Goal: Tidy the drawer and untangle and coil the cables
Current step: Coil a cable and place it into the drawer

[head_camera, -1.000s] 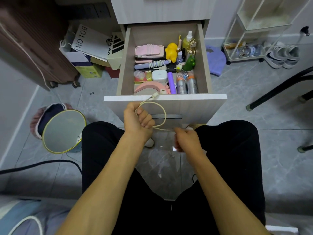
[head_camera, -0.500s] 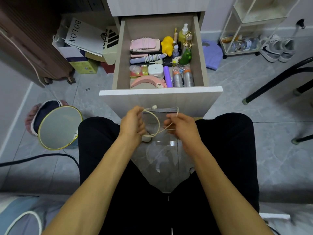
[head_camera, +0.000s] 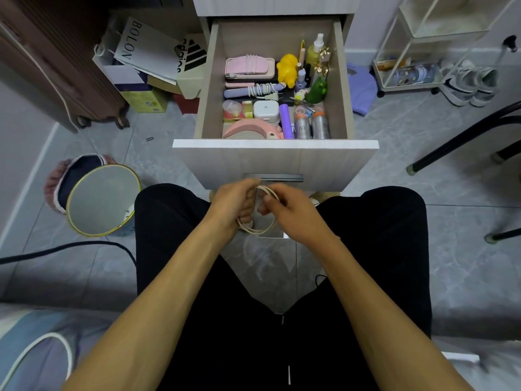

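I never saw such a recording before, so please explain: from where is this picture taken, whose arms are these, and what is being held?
No machine is here. A camera worn on a person's head looks down at that person's own arms. The left hand and right hand both hold a thin cream cable, wound into a small coil, above the lap. Ahead stands an open drawer holding, among other things, a yellow duck toy, two silver bottles and a pink case. A round bin stands on the floor on the person's left.
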